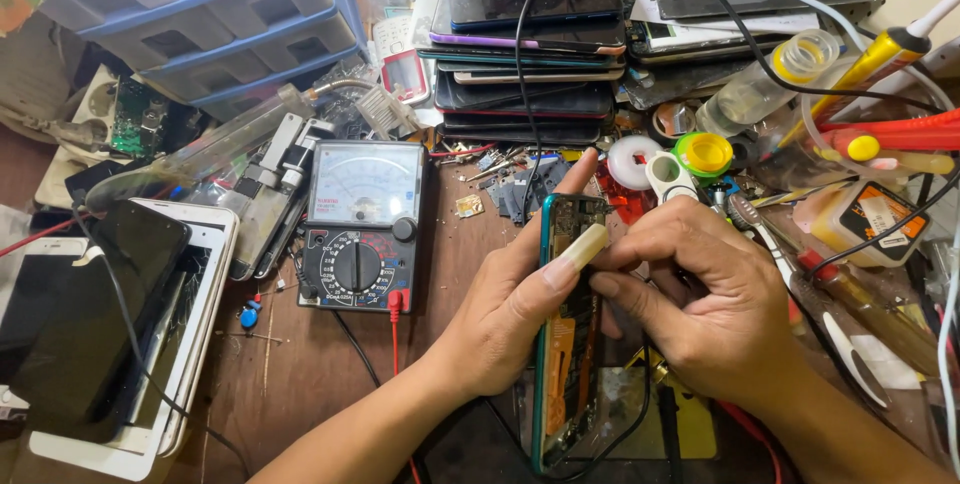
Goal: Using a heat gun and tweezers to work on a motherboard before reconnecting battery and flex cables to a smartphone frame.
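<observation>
The left hand (505, 309) is wrapped around an opened phone (568, 334) with a teal frame, gripping it from the left edge, with its forefinger stretched up along the top and its thumb pressed over the open back. The phone stands on its long edge, tilted, its exposed insides facing the right hand (705, 299). That hand sits just right of the phone, touching it, fingers curled in toward the upper part of the open back; whether it pinches a tool or a part cannot be told, as the fingertips are hidden behind the left thumb. The phone lies between the 2 hands, above the worktop (320, 374).

Left of the left hand, near it, lies an analog multimeter (360, 229) with a red lead and a black lead running toward the wrist. Further left, well apart, sits a stack of white tablets (130, 334) with a dark phone on top. Beyond the hands rises a pile of phones (530, 54). Beyond the right hand are a white tape roll (632, 159) and a yellow-green cap (704, 154), and to its right lie screwdrivers (880, 139).
</observation>
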